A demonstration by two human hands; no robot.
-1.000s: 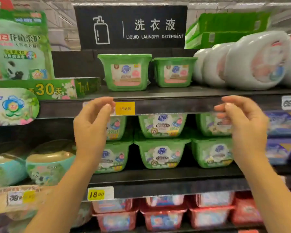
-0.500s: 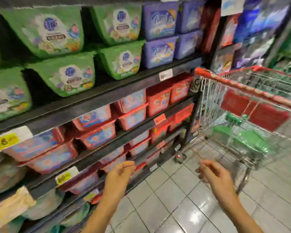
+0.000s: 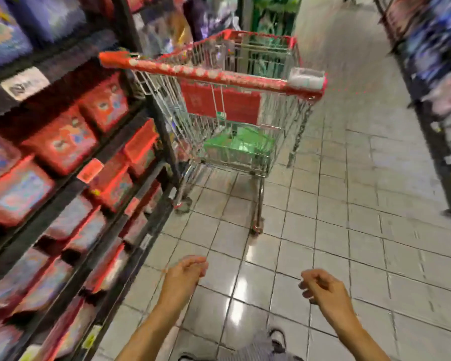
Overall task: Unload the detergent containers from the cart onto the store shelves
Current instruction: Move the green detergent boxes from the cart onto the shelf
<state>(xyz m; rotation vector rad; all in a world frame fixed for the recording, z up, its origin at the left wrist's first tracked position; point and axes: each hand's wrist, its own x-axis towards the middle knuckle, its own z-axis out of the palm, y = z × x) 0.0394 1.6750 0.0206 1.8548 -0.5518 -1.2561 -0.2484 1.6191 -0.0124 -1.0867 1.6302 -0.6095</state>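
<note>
A wire shopping cart (image 3: 284, 121) with a red handle bar (image 3: 208, 75) stands in the aisle ahead of me, close against the shelving. Green detergent containers (image 3: 238, 144) lie on its bottom, blurred through the mesh. My left hand (image 3: 185, 276) and my right hand (image 3: 323, 289) hang low over the tiled floor, well short of the cart. Both hold nothing, with fingers loosely curled. The shelves (image 3: 71, 178) on my left carry red detergent boxes (image 3: 60, 144) and purple ones (image 3: 3, 35) higher up.
Grey tiled floor (image 3: 349, 230) runs down the aisle to the right of the cart. Another rack of goods (image 3: 438, 74) lines the far right side. My shoe (image 3: 277, 338) shows at the bottom edge. The picture is blurred by motion.
My view has swung from the upper shelf with green boxes down and right to the cart. Both hands have dropped from shelf height to low over the floor, holding nothing.
</note>
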